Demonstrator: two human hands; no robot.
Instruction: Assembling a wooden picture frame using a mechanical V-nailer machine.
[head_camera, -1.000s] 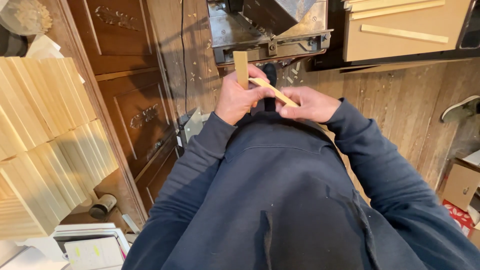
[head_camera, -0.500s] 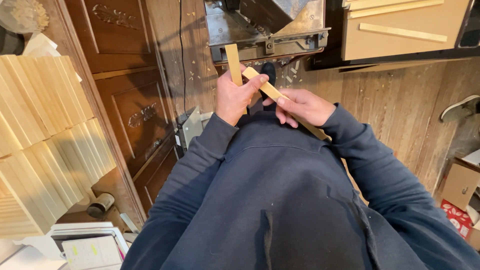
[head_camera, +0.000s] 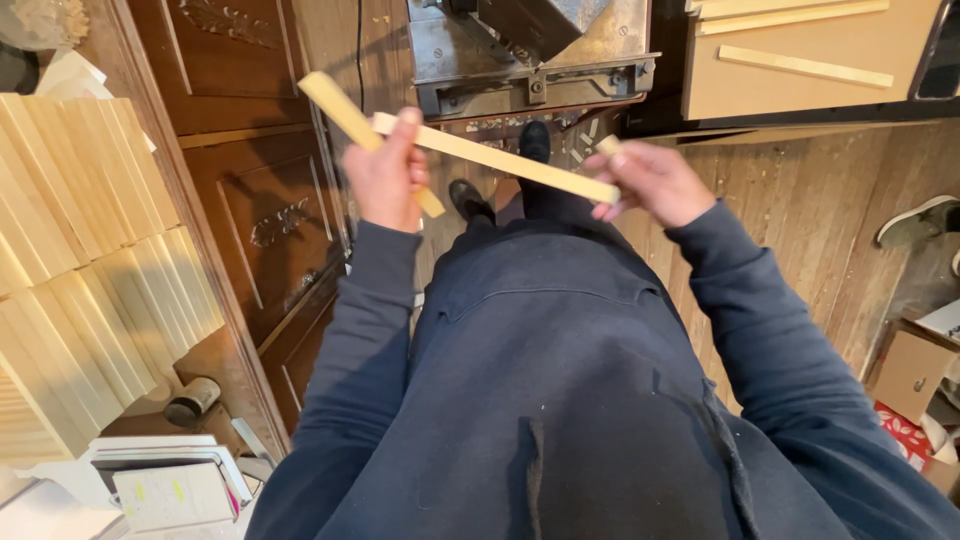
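Note:
My left hand (head_camera: 388, 172) is closed around a short pale wooden stick (head_camera: 345, 112) that points up and to the left. A second, longer pale wooden slat (head_camera: 500, 160) runs from my left thumb across to my right hand (head_camera: 648, 182), which pinches its right end. Both hands are held out in front of my dark blue sweatshirt, above my black shoes (head_camera: 470, 198) and just below a grey metal machine (head_camera: 530, 60).
Stacks of pale wooden slats (head_camera: 90, 250) lie on the left beside a dark carved wooden cabinet (head_camera: 255, 200). A workbench with more slats (head_camera: 800, 60) stands at top right. A cardboard box (head_camera: 910, 375) sits at the right edge on the plank floor. Books (head_camera: 165, 480) lie at bottom left.
Both hands have moved out from my chest and spread apart. The long slat now lies stretched between them, and the short stick has tilted further left.

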